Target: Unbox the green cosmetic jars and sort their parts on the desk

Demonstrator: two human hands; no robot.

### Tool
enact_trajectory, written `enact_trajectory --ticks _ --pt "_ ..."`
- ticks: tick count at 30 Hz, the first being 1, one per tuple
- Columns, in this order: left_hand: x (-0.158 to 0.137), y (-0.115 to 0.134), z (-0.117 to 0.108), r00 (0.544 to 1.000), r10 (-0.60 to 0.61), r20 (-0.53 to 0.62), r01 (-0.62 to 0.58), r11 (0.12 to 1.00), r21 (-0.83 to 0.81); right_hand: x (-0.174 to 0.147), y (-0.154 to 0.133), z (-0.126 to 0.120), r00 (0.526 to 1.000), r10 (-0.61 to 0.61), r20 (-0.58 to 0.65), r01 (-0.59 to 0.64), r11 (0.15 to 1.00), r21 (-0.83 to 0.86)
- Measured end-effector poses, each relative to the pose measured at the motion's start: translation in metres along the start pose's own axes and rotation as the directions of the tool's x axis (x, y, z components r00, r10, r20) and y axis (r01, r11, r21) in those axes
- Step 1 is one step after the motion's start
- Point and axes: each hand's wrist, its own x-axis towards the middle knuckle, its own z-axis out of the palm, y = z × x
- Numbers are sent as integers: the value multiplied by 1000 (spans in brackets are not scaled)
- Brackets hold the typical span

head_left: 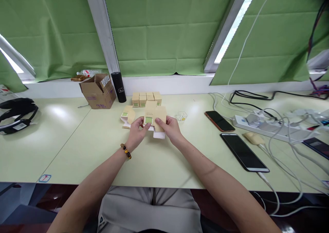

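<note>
Between my two hands is a tan folding carton (158, 113), partly flattened, with a green label and a white inner flap hanging at its lower edge. My left hand (138, 131) pinches its left side, thumb by the green label. On the right side, my right hand (171, 127) grips it with the thumb across the front. Another opened tan carton (128, 113) lies just left of my left hand. Behind the held carton stands a row of several small tan boxes (146, 98) with green labels. A small clear plastic piece (181, 116) rests right of my right hand.
At the back left stand a brown cardboard box (99, 92) and a black bottle (118, 87). A black headset (19, 114) lies far left. On the right are an orange-edged phone (219, 120), a larger phone (244, 152), a white power strip (267, 128) and tangled cables.
</note>
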Motion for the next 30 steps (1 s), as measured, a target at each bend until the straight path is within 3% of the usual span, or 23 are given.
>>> enact_trajectory --ticks 5,10,12,14,16,19,21,22,24,27,28,30 --pt "1 -2 -1 1000 -7 8 7 1000 -22 -3 0 0 1000 -2 -1 2 999 32" --pt "1 2 1 999 47 10 -47 999 -28 -8 -3 1 997 -82 -15 81 996 -37" --pt "0 5 1 995 98 -9 -98 995 -2 -9 -4 3 991 -137 4 137 987 -83" --pt "0 10 0 971 224 -86 -216 972 92 -10 -6 3 975 -218 31 220 968 -121" --pt "0 15 -4 887 429 -168 -379 887 264 -11 -7 3 954 -296 54 301 939 -165" --pt "1 20 -15 689 709 -149 -552 646 527 -12 -9 -1 931 -362 55 363 898 -249" --pt "2 18 -23 588 805 -84 -590 498 636 -12 -8 -4 920 -392 33 382 870 -312" --pt "3 16 -27 568 821 -59 -586 455 670 -11 -7 -6 912 -410 23 392 853 -345" --pt "5 10 -33 609 792 -38 -548 455 702 -7 -5 -9 898 -440 0 402 820 -407" --pt "7 2 -37 746 664 -57 -457 572 681 4 1 -17 890 -456 -26 389 786 -481" --pt "7 1 -38 772 633 -62 -437 598 672 9 3 -21 892 -450 -27 378 779 -500" --pt "7 0 -37 777 627 -65 -428 600 676 18 10 -30 908 -418 -8 358 786 -504"
